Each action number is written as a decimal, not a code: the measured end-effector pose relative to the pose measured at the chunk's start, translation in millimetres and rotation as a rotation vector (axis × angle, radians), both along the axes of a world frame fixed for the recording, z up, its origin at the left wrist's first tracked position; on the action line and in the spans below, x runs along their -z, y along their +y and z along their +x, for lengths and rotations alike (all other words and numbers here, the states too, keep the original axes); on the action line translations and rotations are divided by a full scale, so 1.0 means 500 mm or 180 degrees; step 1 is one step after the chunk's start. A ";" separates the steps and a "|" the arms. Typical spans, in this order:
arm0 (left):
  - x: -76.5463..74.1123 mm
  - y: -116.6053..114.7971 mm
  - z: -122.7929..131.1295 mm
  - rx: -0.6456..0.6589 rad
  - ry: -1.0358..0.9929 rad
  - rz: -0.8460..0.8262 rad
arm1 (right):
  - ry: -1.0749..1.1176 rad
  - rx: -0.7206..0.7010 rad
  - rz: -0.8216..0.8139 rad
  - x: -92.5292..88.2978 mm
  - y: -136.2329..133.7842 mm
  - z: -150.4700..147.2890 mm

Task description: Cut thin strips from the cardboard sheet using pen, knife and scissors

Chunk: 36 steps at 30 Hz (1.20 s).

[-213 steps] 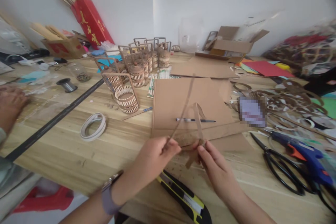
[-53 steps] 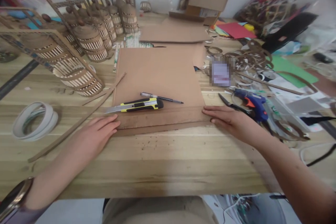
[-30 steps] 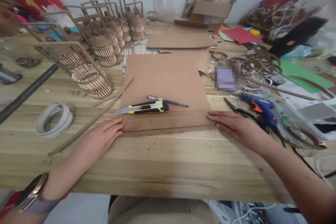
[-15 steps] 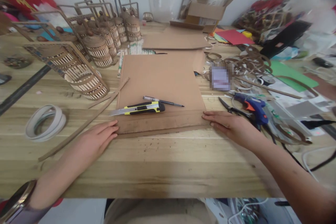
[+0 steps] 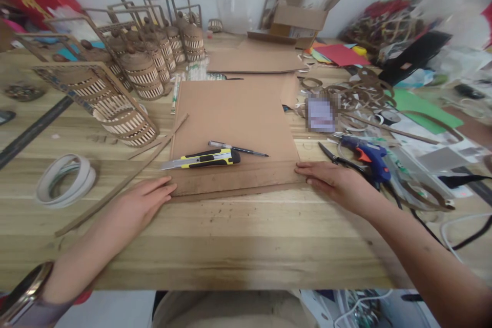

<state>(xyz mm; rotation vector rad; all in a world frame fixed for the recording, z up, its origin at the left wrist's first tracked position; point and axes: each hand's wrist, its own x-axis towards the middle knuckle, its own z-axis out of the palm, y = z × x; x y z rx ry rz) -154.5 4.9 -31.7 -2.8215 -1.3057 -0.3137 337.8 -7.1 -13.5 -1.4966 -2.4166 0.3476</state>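
Observation:
A long brown cardboard strip [image 5: 234,178] lies crosswise at the near edge of a larger cardboard sheet [image 5: 234,110]. At the strip's left end rests my left hand [image 5: 148,197], its fingers stretched out and low over the table. My right hand [image 5: 330,182] lies with extended fingers on the opposite end. Neither hand wraps around the strip. Just beyond it, a yellow-and-black utility knife [image 5: 209,158] lies on the sheet with its blade out to the left. A pen [image 5: 238,148] lies beside the knife, touching or very close to it.
Several woven lidded baskets with tall handles [image 5: 142,74] stand at the back left. Rolls of tape [image 5: 65,182] and a thin cardboard strip [image 5: 123,184] lie left. To the right are scissors [image 5: 342,160], a blue glue gun [image 5: 367,154] and curled strips [image 5: 357,92]. An open box [image 5: 298,15] stands behind.
The view has shifted very slightly. Both hands and the cardboard strip keep the same places, and the knife and pen have not moved.

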 end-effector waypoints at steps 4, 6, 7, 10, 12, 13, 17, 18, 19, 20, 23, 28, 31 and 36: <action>-0.007 0.001 0.006 -0.0003 -0.0022 -0.0044 | 0.0037 -0.0034 -0.0015 0.005 0.003 0.005; -0.009 0.000 0.008 0.0003 -0.0082 -0.0083 | 0.0038 -0.0040 0.0008 0.008 0.004 0.007; -0.009 0.000 0.009 -0.0001 -0.0099 -0.0099 | 0.0040 -0.0036 0.0024 0.010 0.004 0.008; -0.011 -0.001 0.011 -0.0048 -0.0133 -0.0138 | 0.0064 -0.0031 0.0052 0.014 0.004 0.009; -0.013 -0.001 0.012 -0.0041 -0.0166 -0.0165 | 0.0069 -0.0024 0.0053 0.017 0.004 0.010; -0.014 0.000 0.012 -0.0025 -0.0172 -0.0155 | 0.0066 -0.0016 0.0057 0.018 0.004 0.010; -0.015 0.000 0.014 0.0056 -0.0105 -0.0041 | 0.0026 0.0001 0.0063 0.017 0.005 0.008; -0.015 0.000 0.014 0.0054 -0.0091 -0.0046 | 0.0022 -0.0010 0.0057 0.017 0.005 0.008; -0.015 0.001 0.013 0.0039 -0.0082 -0.0069 | 0.0021 -0.0018 0.0047 0.016 0.005 0.007; -0.015 0.001 0.013 0.0017 -0.0077 -0.0099 | 0.0022 -0.0018 0.0042 0.015 0.005 0.006; -0.023 0.002 0.016 -0.0014 -0.0056 -0.0157 | 0.0028 0.0003 0.0041 0.011 0.006 0.004; -0.051 0.006 0.036 0.0210 0.0114 -0.0120 | -0.0005 -0.0039 -0.0003 -0.001 0.008 -0.001; -0.052 0.010 0.052 0.0350 0.0275 -0.0127 | -0.0094 -0.0062 0.0009 -0.007 0.010 -0.004; -0.040 0.028 0.087 0.0613 0.0448 -0.0268 | -0.0241 -0.0091 0.0028 -0.015 0.010 -0.011</action>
